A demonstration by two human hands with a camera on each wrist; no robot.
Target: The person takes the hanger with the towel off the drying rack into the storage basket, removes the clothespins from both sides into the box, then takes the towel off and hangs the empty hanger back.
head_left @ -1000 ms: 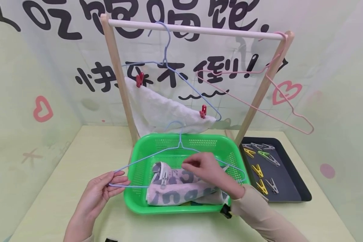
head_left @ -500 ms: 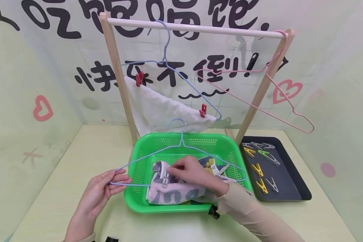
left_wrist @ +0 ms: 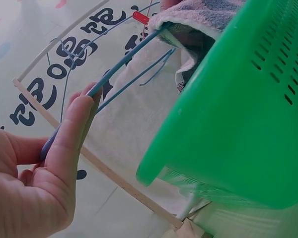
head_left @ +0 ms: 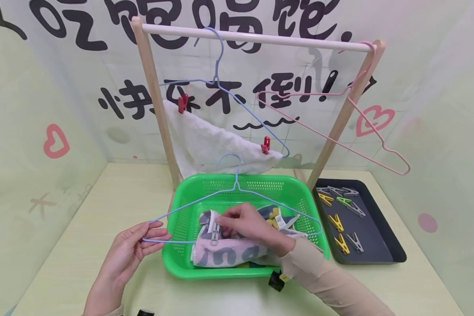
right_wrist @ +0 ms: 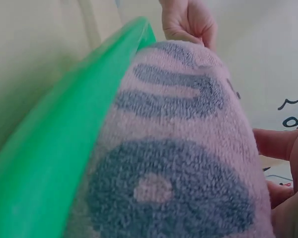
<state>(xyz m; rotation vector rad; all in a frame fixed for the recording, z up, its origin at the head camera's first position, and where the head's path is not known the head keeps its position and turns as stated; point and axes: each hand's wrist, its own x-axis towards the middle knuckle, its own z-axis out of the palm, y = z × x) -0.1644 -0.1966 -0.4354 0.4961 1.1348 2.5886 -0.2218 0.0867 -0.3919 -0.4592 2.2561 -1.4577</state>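
Observation:
My left hand [head_left: 132, 250] holds the left corner of a light blue wire hanger [head_left: 197, 202], which lies across the green basket. In the left wrist view, the hanger's blue wire [left_wrist: 131, 52] runs from the fingers into the towel. A pink towel with grey patterns [head_left: 237, 254] is folded over the hanger's bottom bar. Near the towel's left end sits a grey clothespin [head_left: 215, 235]. My right hand [head_left: 246, 224] has its thumb and fingertips on the clothespin's upper end. In the right wrist view, the towel [right_wrist: 174, 124] hides part of that hand.
A green basket [head_left: 245, 274] also contains a blue and yellow cloth [head_left: 270, 213] with a label. Behind it, a rack [head_left: 256, 36] bears a blue hanger with a white towel [head_left: 217, 142] and a pink hanger [head_left: 320, 136]. At right, a dark tray [head_left: 379, 219] holds several clothespins.
My right hand has moved left across the towel to the clothespin, uncovering the blue and yellow cloth. During the last half second both hands have hardly moved. The left keeps its hold on the hanger.

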